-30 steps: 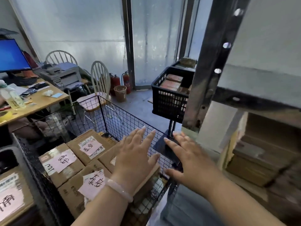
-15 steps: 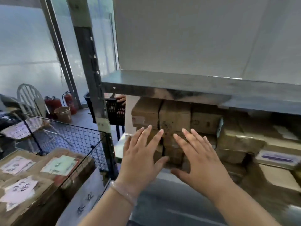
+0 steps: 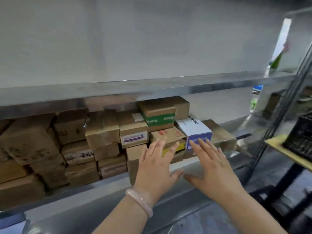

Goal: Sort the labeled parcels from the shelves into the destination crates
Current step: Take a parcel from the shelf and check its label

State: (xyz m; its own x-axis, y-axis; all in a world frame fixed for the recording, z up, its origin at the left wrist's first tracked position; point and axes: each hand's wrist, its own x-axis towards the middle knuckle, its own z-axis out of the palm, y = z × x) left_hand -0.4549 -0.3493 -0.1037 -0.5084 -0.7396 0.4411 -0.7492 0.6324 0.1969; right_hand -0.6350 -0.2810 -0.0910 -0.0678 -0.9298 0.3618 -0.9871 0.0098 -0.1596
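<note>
A pale bracelet [image 3: 140, 202] sat on the wrist nearest the camera. Ahead of it, the left hand [image 3: 156, 168] and right hand [image 3: 211, 166] reached forward side by side, palms down, fingers straight and spread, thumbs almost meeting, gripping nothing. Beneath the palms ran the metal front edge of the lower shelf [image 3: 84, 188]. Just past the left fingertips lay a brown box with red print [image 3: 168, 135]. The right fingertips overlapped the blue front of a white and blue box [image 3: 194, 130]; motion blur hid whether either hand touched cardboard. Above and beyond those two sat a box with green tape [image 3: 158, 118]. Left of the hands, the other parcels [image 3: 76, 149] were stacked tightly along the shelf, among them a box with a purple label [image 3: 134, 134]. Over everything ran the upper shelf [image 3: 118, 92]. Well off to the right of the hands stood a black crate [image 3: 300, 137] on a yellow board.
</note>
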